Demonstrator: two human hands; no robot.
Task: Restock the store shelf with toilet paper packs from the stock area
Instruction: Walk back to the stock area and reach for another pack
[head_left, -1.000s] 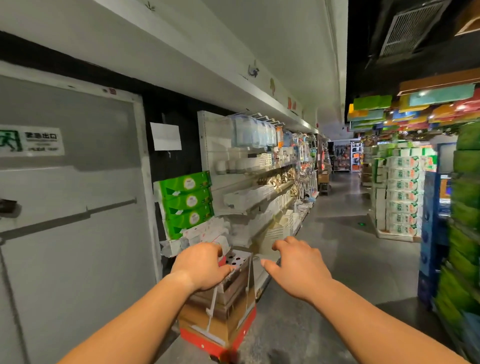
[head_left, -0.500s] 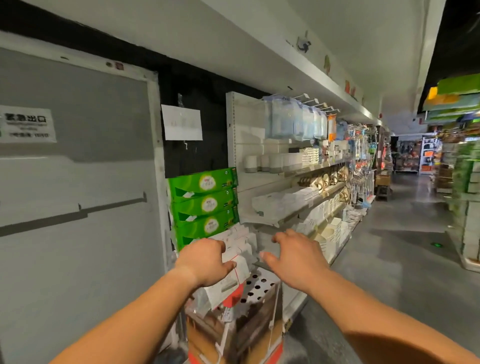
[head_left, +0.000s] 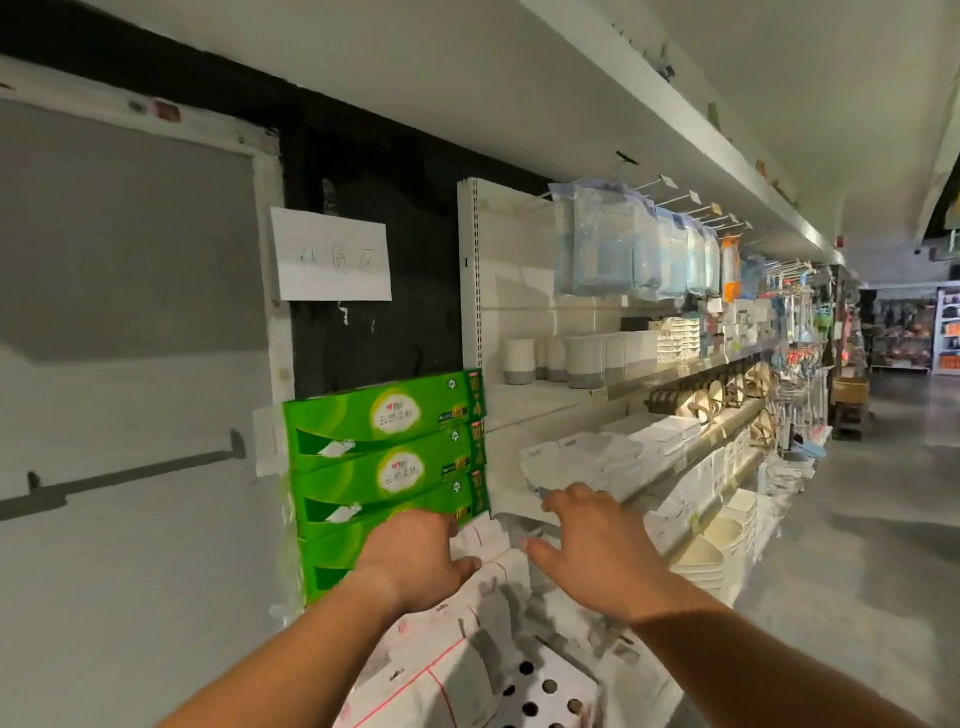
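A stack of green tissue packs (head_left: 384, 467) stands against the wall under a handwritten paper sign (head_left: 331, 254). Below and right of them lie white packs with red lines (head_left: 467, 639), and a pack showing roll ends (head_left: 545, 691) at the bottom. My left hand (head_left: 415, 561) hovers over the lowest green pack and the white packs, fingers curled, holding nothing that I can see. My right hand (head_left: 592, 545) is spread open just right of it, above the white packs.
A grey door (head_left: 130, 364) with a push bar fills the left. White store shelving (head_left: 571, 395) with cups, bins and hanging bags runs off to the right. The aisle floor (head_left: 883, 519) lies open beside it.
I have come closer to the stock stack and turned left. Both hands have reached forward, now over the white packs just under the green ones.
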